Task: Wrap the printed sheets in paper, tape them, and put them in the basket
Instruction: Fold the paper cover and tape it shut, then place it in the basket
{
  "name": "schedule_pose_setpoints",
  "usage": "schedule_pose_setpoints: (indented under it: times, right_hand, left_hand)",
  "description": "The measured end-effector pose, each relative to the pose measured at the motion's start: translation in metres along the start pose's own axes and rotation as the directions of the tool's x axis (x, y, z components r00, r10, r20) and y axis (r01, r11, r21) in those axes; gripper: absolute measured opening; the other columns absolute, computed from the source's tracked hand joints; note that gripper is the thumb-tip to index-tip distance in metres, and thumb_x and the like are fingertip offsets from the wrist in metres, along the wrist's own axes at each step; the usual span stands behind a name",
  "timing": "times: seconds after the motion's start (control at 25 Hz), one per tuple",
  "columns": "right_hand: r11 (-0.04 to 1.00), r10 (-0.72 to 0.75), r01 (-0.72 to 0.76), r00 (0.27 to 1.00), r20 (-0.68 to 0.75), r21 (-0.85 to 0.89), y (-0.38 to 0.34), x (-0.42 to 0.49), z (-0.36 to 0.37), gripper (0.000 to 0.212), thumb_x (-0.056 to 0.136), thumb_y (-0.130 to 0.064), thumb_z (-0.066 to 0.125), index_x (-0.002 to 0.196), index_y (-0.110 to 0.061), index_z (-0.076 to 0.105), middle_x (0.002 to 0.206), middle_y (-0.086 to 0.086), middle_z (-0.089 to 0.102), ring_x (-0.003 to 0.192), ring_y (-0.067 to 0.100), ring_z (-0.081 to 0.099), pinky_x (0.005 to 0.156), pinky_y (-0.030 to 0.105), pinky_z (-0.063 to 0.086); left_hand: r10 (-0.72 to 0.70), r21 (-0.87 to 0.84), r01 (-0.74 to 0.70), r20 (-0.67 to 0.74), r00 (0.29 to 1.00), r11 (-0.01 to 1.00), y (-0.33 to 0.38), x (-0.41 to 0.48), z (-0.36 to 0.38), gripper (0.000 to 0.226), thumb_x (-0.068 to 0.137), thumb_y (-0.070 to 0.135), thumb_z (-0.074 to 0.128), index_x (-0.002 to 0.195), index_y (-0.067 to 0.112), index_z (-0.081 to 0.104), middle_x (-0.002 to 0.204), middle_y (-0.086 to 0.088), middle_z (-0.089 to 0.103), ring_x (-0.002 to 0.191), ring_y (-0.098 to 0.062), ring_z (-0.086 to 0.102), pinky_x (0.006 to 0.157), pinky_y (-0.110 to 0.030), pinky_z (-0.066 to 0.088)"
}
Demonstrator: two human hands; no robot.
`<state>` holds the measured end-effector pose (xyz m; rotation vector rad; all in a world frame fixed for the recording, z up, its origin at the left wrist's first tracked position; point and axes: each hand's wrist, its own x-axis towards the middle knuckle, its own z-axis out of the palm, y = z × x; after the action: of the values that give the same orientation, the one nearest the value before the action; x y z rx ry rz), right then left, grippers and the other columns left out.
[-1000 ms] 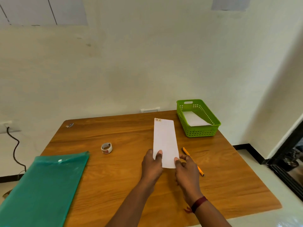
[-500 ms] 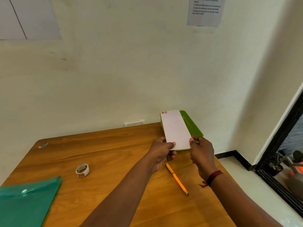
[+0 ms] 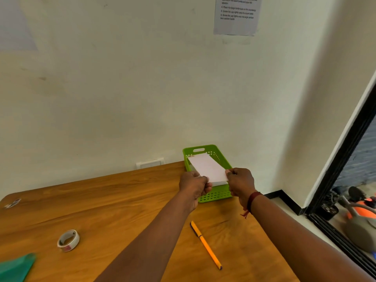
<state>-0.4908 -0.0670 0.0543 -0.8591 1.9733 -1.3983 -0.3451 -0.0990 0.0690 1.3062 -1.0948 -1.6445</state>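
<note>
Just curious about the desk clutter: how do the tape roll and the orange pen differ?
The tape roll is a white ring; the pen is a long, thin orange stick. The tape roll lies toward the left of the wooden table, the pen toward its right. Both lie untouched on the table.

Table: stands against the wall and carries everything below.
Basket: on the table's far right corner, close to the wall.
Wrapped packet: above the basket's opening, its far end over the basket's rear wall.
Left hand: at the packet's near left corner, left of the basket.
Right hand: at the packet's near right corner, over the basket's right side.
Second packet: inside the basket, beneath the held one.
Pen: on the table before the basket, between the forearms.
Tape roll: on the table, well left of the pen.
Folder: at the near left corner, before the tape roll.
Wall plate: behind the table's far edge, left of the basket.
Notice: on the wall, high above the basket.
</note>
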Motion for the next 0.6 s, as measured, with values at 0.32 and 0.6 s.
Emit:
schedule_pose_setpoints:
  times: [0.32,0.6]
  right_hand:
    - [0.993,-0.010,0.013,1.000,0.027,-0.114,0.004,0.029,0.012,0.021,0.091,-0.026,0.066,0.088,-0.006,0.069,0.073,0.013,0.063,0.051,0.024,0.051,0.046,0.026,0.043]
    - [0.868,-0.203,0.213,0.977,0.071,-0.448,0.008,0.025,0.012,0.042,0.091,-0.043,0.064,0.076,-0.004,0.073,0.075,0.012,0.069,0.074,0.028,0.063,0.062,0.031,0.046]
  left_hand:
    - [0.075,0.183,-0.061,-0.072,0.995,0.981,-0.006,0.022,0.005,0.032,0.084,-0.007,0.067,0.112,0.005,0.058,0.112,-0.021,0.063,0.071,-0.020,0.069,0.061,-0.030,0.060]
    - [0.193,0.342,-0.146,-0.107,0.975,0.928,-0.038,0.049,0.000,0.067,0.074,0.011,0.076,0.135,0.005,0.051,0.114,-0.009,0.068,0.099,-0.027,0.068,0.085,-0.043,0.058]
